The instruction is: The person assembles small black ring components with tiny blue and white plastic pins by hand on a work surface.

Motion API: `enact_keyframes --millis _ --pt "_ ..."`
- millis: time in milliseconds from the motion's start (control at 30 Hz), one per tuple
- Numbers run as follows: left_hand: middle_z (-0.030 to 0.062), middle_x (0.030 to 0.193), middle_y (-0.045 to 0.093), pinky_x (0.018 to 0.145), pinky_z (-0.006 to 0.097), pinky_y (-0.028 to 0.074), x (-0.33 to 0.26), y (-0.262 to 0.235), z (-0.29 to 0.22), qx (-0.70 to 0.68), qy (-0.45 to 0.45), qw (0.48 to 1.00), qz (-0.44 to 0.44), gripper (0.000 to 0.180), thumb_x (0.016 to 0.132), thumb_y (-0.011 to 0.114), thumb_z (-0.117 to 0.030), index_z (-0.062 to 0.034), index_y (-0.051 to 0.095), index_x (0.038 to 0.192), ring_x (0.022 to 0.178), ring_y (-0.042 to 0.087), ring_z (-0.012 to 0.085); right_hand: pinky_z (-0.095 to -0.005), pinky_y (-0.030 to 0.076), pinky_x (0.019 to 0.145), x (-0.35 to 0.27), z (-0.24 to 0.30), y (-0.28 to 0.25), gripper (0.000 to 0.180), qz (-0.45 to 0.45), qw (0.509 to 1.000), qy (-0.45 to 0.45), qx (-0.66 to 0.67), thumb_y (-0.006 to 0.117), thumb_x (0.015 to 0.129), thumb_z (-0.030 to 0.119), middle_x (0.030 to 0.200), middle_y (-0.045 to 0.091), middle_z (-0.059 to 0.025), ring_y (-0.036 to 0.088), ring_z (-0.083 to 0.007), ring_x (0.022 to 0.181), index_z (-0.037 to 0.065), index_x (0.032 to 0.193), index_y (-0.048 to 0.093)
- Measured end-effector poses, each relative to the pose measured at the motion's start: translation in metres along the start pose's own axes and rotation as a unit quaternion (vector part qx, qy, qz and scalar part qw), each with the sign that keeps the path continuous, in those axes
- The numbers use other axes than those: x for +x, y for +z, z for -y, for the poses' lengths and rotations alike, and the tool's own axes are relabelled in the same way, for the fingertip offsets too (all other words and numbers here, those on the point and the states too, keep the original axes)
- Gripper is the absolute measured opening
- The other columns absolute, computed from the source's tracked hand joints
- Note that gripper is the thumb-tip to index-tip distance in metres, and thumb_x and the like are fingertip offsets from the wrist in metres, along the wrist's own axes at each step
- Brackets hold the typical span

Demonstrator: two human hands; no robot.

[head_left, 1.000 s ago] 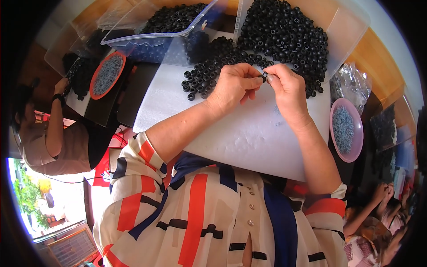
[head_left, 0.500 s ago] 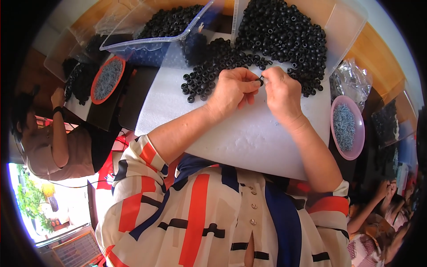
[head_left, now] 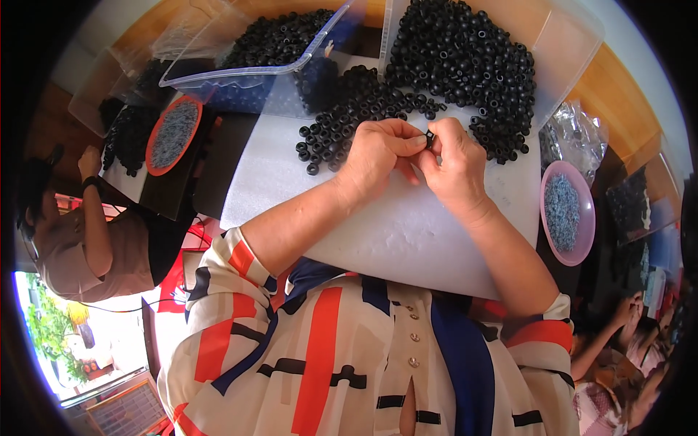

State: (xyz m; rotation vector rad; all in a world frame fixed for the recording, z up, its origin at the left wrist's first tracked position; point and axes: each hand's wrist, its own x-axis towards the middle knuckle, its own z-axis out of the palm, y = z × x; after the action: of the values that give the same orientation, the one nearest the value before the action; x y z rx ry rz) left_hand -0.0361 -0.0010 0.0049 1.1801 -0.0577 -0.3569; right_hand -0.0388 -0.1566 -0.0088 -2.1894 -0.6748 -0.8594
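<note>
Both my hands meet over the white foam sheet (head_left: 349,225), just in front of a heap of black ring-shaped pieces (head_left: 331,131). Between their fingertips is one small black ring-shaped piece (head_left: 430,138), with its hole partly showing. My right hand (head_left: 458,160) pinches it between thumb and bent forefinger. My left hand (head_left: 376,154) has thumb and forefinger pressed together against its left side; whether anything tiny sits between them is hidden. The other left fingers curl beneath.
Clear plastic bins (head_left: 291,70) with more black pieces stand at the back. A pink bowl (head_left: 591,211) of small blue-grey bits sits at right, beside a clear plastic bag (head_left: 574,138). At left is an orange bowl (head_left: 150,156) of similar bits. Other people (head_left: 87,240) sit on both sides.
My right hand has turned, its fingers opening up the view of the black ring-shaped piece, which now shows more fully. My left hand has barely shifted.
</note>
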Motion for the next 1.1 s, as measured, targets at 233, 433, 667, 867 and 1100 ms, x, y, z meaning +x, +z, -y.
enact_keyframes --millis 233,433,667,867,1100 --pt "0.0142 0.082 0.066 0.049 0.031 0.052 -0.002 0.002 -0.009 -0.017 -0.052 0.998 0.035 0.014 0.092 0.060 -0.006 0.0079 0.063 0.094 0.065 0.066 0.0228 -0.0367 0.046 0.048 0.002 -0.001 -0.002 0.026 -0.023 0.999 -0.018 -0.045 0.068 0.063 -0.002 0.071 0.058 -0.0089 0.059 -0.0264 0.057 0.006 0.082 0.052" --pt "0.0152 0.075 0.065 0.040 0.029 0.046 -0.007 0.001 -0.006 0.010 -0.058 0.997 0.044 0.013 0.092 0.060 -0.005 0.0071 0.062 0.091 0.055 0.066 0.0238 -0.0351 0.044 0.045 -0.002 0.003 -0.005 0.025 0.008 1.000 0.001 0.015 0.067 0.064 -0.003 0.065 0.057 -0.0089 0.057 -0.0257 0.051 0.005 0.082 0.052" --pt "0.0137 0.069 0.064 0.035 0.027 0.041 -0.012 0.004 -0.010 0.000 -0.047 0.998 0.048 0.008 0.088 0.062 -0.003 0.0053 0.061 0.087 0.049 0.064 0.0223 -0.0287 0.040 0.042 -0.005 0.008 -0.010 0.024 0.016 0.990 0.060 0.126 0.070 0.068 -0.003 0.055 0.050 -0.0064 0.048 -0.0167 0.042 0.003 0.083 0.052" --pt "0.0140 0.069 0.064 0.035 0.027 0.041 -0.012 0.003 -0.011 0.000 -0.047 0.997 0.064 0.009 0.089 0.062 -0.003 0.0055 0.061 0.088 0.048 0.063 0.0222 -0.0310 0.042 0.042 0.001 0.009 -0.011 0.024 -0.002 0.997 -0.011 0.072 0.069 0.066 -0.002 0.056 0.052 -0.0079 0.054 -0.0209 0.044 0.006 0.080 0.051" --pt "0.0140 0.067 0.063 0.033 0.026 0.039 -0.008 0.001 -0.012 0.031 -0.070 0.996 0.055 0.013 0.089 0.062 -0.006 0.0064 0.061 0.087 0.046 0.062 0.0218 -0.0314 0.042 0.041 -0.001 0.006 -0.009 0.026 0.022 0.997 0.020 0.071 0.072 0.066 0.002 0.056 0.054 -0.0057 0.055 -0.0222 0.043 0.008 0.077 0.049"
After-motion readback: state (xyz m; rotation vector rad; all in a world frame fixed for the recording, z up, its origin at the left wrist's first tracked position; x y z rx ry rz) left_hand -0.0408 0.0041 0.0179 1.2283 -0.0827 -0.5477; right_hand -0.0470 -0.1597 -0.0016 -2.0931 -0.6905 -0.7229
